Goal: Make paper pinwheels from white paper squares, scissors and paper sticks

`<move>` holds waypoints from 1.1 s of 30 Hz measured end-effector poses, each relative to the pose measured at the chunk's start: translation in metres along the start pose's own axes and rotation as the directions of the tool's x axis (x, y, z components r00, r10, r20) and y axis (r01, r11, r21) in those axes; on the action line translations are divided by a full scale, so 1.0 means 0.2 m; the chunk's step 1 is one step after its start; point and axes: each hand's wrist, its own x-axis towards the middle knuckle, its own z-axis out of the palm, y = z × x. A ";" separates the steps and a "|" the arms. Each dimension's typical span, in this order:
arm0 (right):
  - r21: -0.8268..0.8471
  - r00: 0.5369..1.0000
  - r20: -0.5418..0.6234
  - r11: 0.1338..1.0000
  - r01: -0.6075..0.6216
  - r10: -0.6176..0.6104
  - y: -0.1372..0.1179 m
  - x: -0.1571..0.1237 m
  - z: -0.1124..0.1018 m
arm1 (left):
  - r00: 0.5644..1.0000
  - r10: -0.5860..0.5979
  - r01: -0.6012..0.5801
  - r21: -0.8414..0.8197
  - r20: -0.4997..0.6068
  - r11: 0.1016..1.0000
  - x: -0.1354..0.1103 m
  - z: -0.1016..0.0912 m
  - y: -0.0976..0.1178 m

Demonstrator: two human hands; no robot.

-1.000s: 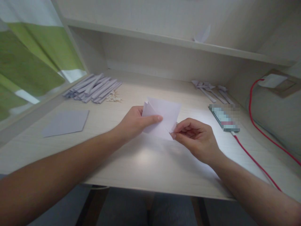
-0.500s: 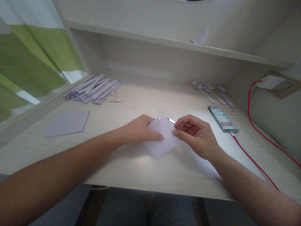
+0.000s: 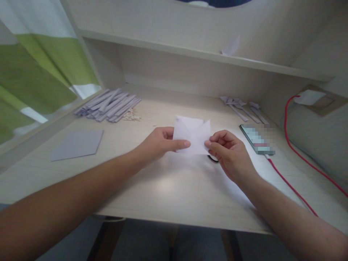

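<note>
Head view, on my feed. White paper (image 3: 193, 135), creased and folded, lies between the two sets of fingers, held over the worktop (image 3: 152, 203). Left hand (image 3: 157, 143): clamped on the paper's left side, thumb across the front, remaining fingers behind. Right hand (image 3: 232, 154): thumb and fingers pinched together on the paper's right edge. Just below those right fingers I see a dark curved object (image 3: 213, 158), mostly hidden; I cannot tell whether it is gripped.

Left of the left fingers: flat paper (image 3: 77, 145); beyond that, heaped paper rolls (image 3: 108, 105) with pale scraps (image 3: 132, 115) beside them. Right of the right fingers: phone (image 3: 255, 139), red cable (image 3: 293, 192). Beyond the phone: folded paper pieces with stems (image 3: 240, 107). Beyond both hands, shelf (image 3: 174, 48) carrying one white folded piece (image 3: 230, 48).
</note>
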 end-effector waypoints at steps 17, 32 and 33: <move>-0.121 0.987 0.125 0.985 0.120 -0.105 -0.04 -0.07 0.05 | 0.976 -0.100 0.113 0.054 -0.193 0.992 -0.03 0.03 0.03; -0.354 0.873 0.330 0.810 0.468 -0.360 -0.06 -0.10 0.00 | 0.979 -0.081 0.095 0.068 -0.185 0.993 -0.04 0.01 0.04; -0.357 0.877 0.324 0.813 0.461 -0.355 -0.07 -0.10 0.00 | 0.980 -0.076 0.091 0.077 -0.185 0.993 -0.04 0.01 0.04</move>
